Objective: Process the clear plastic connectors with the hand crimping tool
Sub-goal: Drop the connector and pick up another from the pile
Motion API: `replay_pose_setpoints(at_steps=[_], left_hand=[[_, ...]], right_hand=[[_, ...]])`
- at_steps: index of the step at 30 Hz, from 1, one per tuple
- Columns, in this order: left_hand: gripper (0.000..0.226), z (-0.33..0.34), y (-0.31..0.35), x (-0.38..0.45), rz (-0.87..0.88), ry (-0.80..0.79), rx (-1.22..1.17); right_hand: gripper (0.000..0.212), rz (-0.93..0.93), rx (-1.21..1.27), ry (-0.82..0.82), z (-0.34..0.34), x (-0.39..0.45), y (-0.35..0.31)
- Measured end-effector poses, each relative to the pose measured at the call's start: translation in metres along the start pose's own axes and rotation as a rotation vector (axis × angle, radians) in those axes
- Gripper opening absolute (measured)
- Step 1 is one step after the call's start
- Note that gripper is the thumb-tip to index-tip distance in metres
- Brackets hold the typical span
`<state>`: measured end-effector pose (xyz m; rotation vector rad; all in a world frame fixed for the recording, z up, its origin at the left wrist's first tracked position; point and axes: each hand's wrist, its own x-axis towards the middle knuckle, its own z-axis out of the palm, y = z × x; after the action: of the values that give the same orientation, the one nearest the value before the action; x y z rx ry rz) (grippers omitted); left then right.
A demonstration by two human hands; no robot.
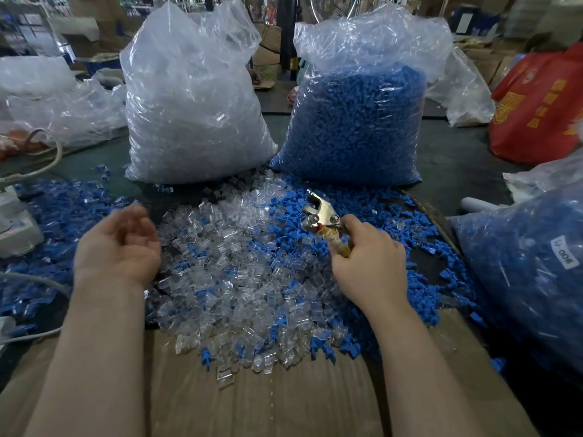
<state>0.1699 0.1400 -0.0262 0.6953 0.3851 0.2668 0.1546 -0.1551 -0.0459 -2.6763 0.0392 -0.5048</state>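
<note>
a person's two bare forearms reach over a table strewn with small plastic parts. the right hand (369,257) wraps its grip around the tape-wound handles of a metal hand crimping tool (321,216), whose head points away toward the far edge; whether the tool's jaws hold anything cannot be told. the left hand (118,244) hovers palm up near the left side, fingers loosely curled and blurred, its grip holding nothing that can be seen

the clear plastic connectors (233,263) lie in a loose heap at the middle of the table, between the two hands, spilling onto a sheet of cardboard (284,398) at the near edge. blue plastic pieces (362,216) are mixed in and spread to both sides. toward the far edge stand a tall bag of clear parts (192,105) and a bag of blue parts (362,121)

the step in hand looks like fetching the next connector. to do it well, the left hand should pick a single clear piece free of blue ones, seat it squarely in the jaws, then squeeze the handles evenly
</note>
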Motion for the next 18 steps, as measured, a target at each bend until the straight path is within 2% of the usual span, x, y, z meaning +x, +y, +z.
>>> replay_pose_setpoints(at_steps=[2,3,6,10,12,14,18], left_hand=[[0.007,0.013,-0.006,-0.012,0.028,-0.03,0.247],[0.007,0.022,-0.012,-0.018,0.065,-0.081,0.453],[0.008,0.047,-0.035,-0.039,0.178,-0.309,0.977],[0.006,0.061,-0.068,-0.052,0.253,-0.51,1.454],[0.007,0.063,-0.077,-0.051,0.315,-0.522,1.672],[0.018,0.062,-0.081,-0.05,0.34,-0.522,1.883],[0.036,0.061,-0.08,-0.049,0.293,-0.566,1.995]], right_hand=[[0.034,0.028,-0.018,-0.004,0.0,0.001,0.001],[0.035,0.052,-0.019,-0.004,0.0,0.001,0.001],[0.032,0.116,-0.042,0.006,0.001,0.001,0.002],[0.006,0.151,-0.037,-0.014,0.001,0.003,0.002],[0.008,0.145,-0.069,-0.054,0.003,0.003,0.0],[0.009,0.125,-0.094,-0.07,0.004,0.003,-0.002],[0.014,0.082,-0.13,-0.101,0.006,0.003,-0.004]])
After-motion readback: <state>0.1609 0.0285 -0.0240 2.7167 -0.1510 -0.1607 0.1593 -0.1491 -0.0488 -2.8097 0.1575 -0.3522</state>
